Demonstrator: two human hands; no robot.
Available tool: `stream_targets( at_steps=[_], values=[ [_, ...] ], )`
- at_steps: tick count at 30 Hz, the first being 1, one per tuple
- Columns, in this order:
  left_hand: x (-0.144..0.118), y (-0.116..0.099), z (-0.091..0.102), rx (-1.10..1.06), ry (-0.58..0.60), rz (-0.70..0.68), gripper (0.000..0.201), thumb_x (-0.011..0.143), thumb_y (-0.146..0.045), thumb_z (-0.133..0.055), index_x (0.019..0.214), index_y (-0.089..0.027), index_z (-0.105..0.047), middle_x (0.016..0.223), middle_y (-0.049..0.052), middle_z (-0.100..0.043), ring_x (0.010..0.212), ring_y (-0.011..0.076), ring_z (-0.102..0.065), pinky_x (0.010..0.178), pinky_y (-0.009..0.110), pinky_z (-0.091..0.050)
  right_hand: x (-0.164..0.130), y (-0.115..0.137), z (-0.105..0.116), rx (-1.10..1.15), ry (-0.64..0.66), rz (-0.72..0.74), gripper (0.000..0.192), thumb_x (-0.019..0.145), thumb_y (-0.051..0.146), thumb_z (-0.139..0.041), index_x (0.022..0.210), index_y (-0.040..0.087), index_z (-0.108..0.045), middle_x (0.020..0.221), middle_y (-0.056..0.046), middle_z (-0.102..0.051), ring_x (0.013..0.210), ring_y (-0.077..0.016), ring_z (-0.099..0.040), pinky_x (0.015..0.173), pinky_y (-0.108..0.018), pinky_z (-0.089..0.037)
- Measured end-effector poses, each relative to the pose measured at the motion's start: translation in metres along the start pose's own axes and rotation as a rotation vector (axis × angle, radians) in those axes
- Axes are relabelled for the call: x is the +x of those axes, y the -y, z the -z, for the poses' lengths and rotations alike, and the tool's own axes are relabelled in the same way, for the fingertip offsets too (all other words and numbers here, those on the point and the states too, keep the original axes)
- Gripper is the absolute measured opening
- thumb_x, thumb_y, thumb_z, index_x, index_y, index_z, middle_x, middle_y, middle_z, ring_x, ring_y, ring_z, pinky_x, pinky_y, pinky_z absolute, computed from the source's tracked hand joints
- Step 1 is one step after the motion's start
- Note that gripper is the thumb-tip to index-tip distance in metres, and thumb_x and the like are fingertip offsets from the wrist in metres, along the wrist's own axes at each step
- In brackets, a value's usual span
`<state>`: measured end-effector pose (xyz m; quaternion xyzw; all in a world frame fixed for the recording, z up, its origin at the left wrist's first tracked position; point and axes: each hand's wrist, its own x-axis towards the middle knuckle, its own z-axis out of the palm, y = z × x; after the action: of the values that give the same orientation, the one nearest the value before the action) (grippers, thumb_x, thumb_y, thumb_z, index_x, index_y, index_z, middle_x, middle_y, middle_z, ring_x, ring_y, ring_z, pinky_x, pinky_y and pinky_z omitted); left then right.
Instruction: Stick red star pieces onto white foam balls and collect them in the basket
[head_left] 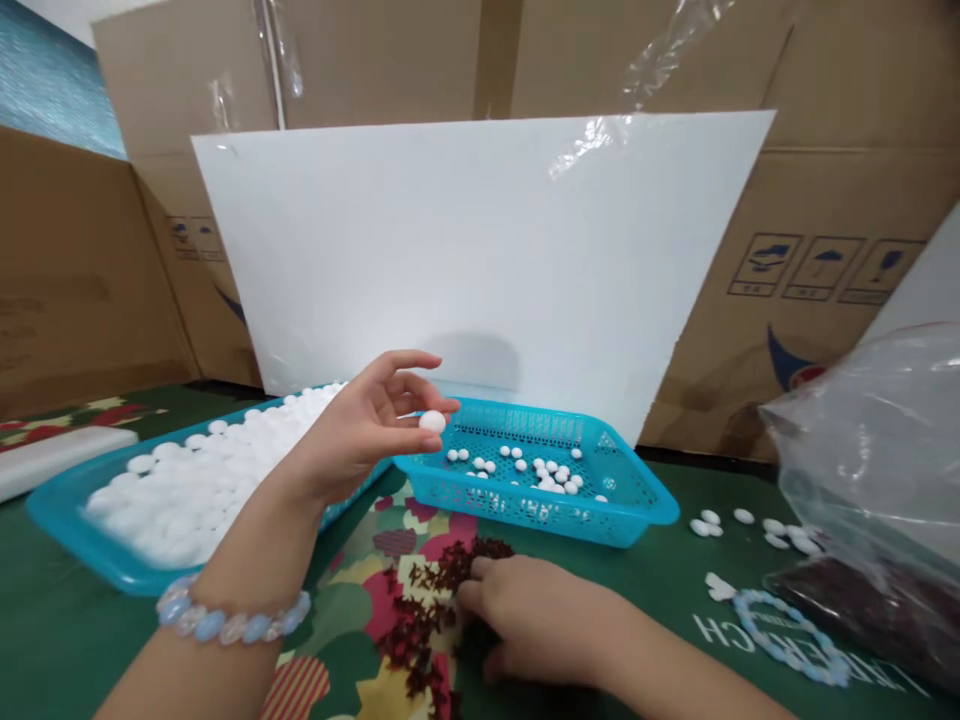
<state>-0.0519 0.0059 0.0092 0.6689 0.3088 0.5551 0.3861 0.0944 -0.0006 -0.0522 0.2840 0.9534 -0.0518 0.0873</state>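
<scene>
Pinching a small white ball (432,421) between thumb and fingertips, the left hand (367,425) hovers with its other fingers loosely spread, right at the near-left corner of the small blue basket (637,500). Behind its palm sits a blue tray (67,525) heaped with white balls. The right hand (536,610) lies palm down, fingers curled into a pile of dark red bits (427,610), and whether they've actually got hold of any can't be made out.

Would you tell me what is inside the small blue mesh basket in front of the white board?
Scattered white pellets lie on the floor of the small blue basket. Its near wall hides the front strip of the floor, so more may sit there.
</scene>
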Motion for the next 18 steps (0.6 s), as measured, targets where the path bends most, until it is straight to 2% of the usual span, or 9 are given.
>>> stream_targets(
  at_steps=[4,8,11,15,18],
  values=[
    [-0.004,-0.003,-0.002,-0.036,0.043,-0.007,0.039,0.05,0.001,-0.055,0.08,-0.024,-0.047,0.052,-0.008,-0.054,0.076,0.0113,-0.054,0.069,0.02,-0.041,0.005,-0.005,-0.006,0.029,-0.016,-0.002,0.015,0.064,0.013,-0.048,0.076,0.013,-0.057,0.078,-0.007,-0.058,0.068,-0.017,-0.053,0.048,-0.021,-0.035],
    [-0.006,-0.003,-0.001,-0.029,0.033,-0.015,0.029,0.051,-0.001,-0.056,0.072,-0.021,-0.051,0.059,-0.005,-0.059,0.061,0.009,-0.056,0.053,0.015,-0.044,0.004,-0.005,-0.003,0.056,-0.071,-0.01,0.013,0.063,0.01,-0.048,0.07,0.01,-0.058,0.073,-0.009,-0.058,0.064,-0.0171,-0.053,0.045,-0.021,-0.034],
    [-0.005,-0.003,0.001,-0.041,0.048,0.007,0.026,0.051,-0.002,-0.056,0.069,-0.02,-0.053,0.06,-0.004,-0.059,0.054,0.0077,-0.055,0.046,0.013,-0.044,-0.001,-0.007,0.004,0.1,-0.19,-0.022,0.014,0.064,0.007,-0.046,0.072,0.011,-0.058,0.072,-0.007,-0.057,0.062,-0.0145,-0.052,0.047,-0.021,-0.035],
    [-0.003,-0.004,-0.001,-0.033,0.072,-0.017,0.029,0.049,-0.002,-0.057,0.071,-0.021,-0.053,0.063,-0.004,-0.058,0.058,0.0077,-0.054,0.048,0.013,-0.044,-0.019,-0.017,0.019,0.191,-0.346,-0.019,0.013,0.067,0.011,-0.047,0.072,0.015,-0.058,0.072,-0.003,-0.055,0.063,-0.0086,-0.049,0.055,-0.018,-0.038],
    [-0.003,-0.005,-0.004,0.001,0.078,-0.035,0.023,0.047,-0.001,-0.058,0.061,-0.019,-0.053,0.066,-0.006,-0.055,0.06,0.0061,-0.052,0.05,0.011,-0.044,-0.034,-0.023,0.03,0.352,-0.478,0.031,0.01,0.065,0.015,-0.051,0.072,0.014,-0.058,0.069,-0.002,-0.054,0.061,-0.0075,-0.049,0.054,-0.017,-0.039]
  ],
)
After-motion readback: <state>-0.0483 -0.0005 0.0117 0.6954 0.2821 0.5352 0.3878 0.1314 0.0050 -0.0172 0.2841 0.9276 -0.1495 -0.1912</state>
